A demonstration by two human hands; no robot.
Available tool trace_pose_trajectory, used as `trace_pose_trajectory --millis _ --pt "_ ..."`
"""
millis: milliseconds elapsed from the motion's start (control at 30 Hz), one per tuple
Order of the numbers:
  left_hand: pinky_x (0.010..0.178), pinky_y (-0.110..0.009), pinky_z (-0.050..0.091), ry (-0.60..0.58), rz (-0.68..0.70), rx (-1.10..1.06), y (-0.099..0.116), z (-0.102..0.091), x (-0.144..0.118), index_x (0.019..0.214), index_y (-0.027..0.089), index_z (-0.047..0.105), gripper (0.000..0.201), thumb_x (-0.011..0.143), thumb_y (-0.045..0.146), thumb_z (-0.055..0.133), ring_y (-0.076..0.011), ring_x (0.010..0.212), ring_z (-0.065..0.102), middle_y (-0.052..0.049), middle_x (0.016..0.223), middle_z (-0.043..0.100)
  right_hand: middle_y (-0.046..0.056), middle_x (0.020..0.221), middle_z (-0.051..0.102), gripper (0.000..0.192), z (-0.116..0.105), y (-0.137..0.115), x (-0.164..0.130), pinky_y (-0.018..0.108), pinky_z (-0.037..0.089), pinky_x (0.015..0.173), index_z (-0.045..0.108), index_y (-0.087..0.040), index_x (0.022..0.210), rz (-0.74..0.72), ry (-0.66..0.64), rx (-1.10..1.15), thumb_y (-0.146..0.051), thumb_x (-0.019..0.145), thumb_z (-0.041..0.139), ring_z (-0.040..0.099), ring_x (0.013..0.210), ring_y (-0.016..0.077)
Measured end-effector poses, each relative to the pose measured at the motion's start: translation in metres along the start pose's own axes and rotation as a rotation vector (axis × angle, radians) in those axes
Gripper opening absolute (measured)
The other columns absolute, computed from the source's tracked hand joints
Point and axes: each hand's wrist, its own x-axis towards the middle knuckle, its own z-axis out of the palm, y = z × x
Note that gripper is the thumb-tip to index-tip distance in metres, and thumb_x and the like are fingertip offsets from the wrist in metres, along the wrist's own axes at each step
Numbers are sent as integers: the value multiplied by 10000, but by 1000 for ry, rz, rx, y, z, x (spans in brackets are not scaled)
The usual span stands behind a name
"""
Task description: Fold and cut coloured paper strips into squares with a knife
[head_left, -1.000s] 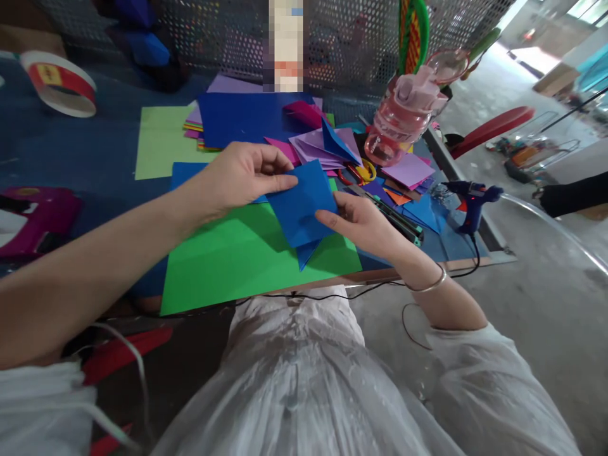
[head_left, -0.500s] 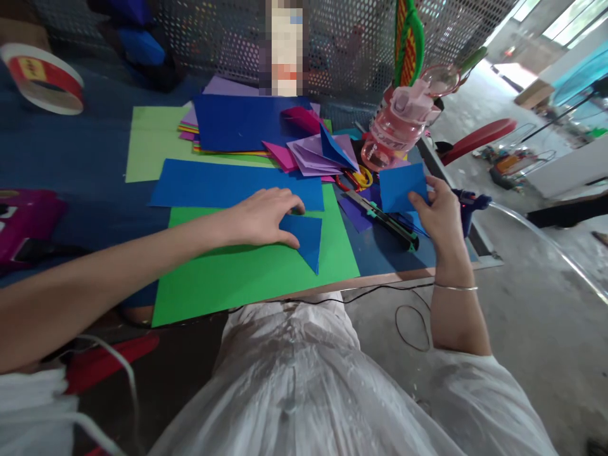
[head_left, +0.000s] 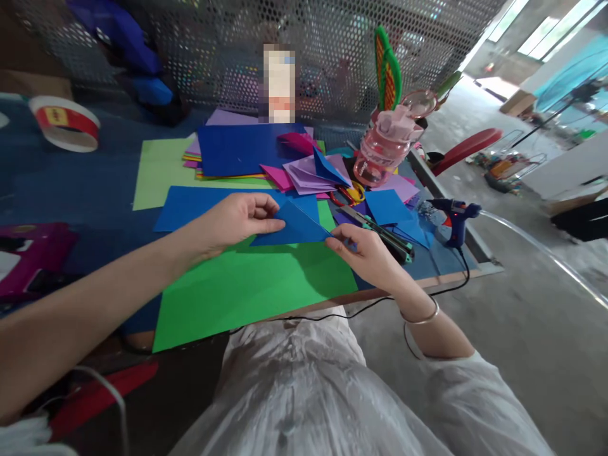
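Between my hands is a folded blue paper triangle (head_left: 295,229), raised a little over a bright green sheet (head_left: 256,285). My left hand (head_left: 249,218) pinches its upper left side between thumb and fingers. At its right corner, the fingertips of my right hand (head_left: 358,250) are closed on the paper. Behind the triangle lies a long blue paper strip (head_left: 190,209), partly covered by my left hand. A blue paper square (head_left: 386,208) rests to the right, near a utility knife (head_left: 392,244) with a black and green handle.
A paper stack topped by a dark blue sheet (head_left: 237,149) lies behind, beside folded lilac papers (head_left: 308,174). Scissors (head_left: 351,193) and a pink bottle (head_left: 382,152) stand right of them. A glue gun (head_left: 456,218) sits at the right edge; a tape roll (head_left: 66,123) is far left.
My right hand has let go of the blue square, leaving it on the table at right, and moved left to the triangle. The triangle is lifted and turned, now held by both hands.
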Motion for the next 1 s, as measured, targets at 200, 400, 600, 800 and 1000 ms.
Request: trace_pose_trajectory --millis 200,400,600,800,1000 --pt "860 -356 607 -196 39 -103 1 -8 -12 940 246 765 469 631 581 876 -248 960 740 -39 971 800 1 776 675 225 6 -6 16 269 403 672 675 -195 821 -40 -45 136 -361 961 612 568 727 142" --pt "746 -327 618 -275 -17 -194 2 -13 -21 897 263 838 439 727 667 834 -238 829 767 -58 884 830 1 778 706 230 17 -18 26 278 442 714 684 -206 770 -99 -148 185 -357 942 658 611 741 149" --pt "693 -313 619 -257 -76 -260 2 -18 -23 830 229 815 421 585 537 963 -204 700 741 -52 796 820 9 873 742 283 9 -16 48 249 455 746 720 -194 896 -46 -187 -192 -382 1040 565 643 799 142" --pt "693 -292 592 -98 -78 -353 -4 -23 -23 795 230 792 281 675 440 935 -175 739 714 -4 805 815 223 1164 737 258 -35 13 91 342 471 895 685 -98 1119 264 -29 -681 -240 1056 478 681 1099 287" --pt "705 -307 584 -51 -81 -414 -8 -27 -23 799 241 796 296 652 453 941 -193 772 730 2 785 812 265 1208 736 287 -31 35 113 379 516 902 620 -73 1242 398 -113 -854 -212 997 564 719 1141 343"
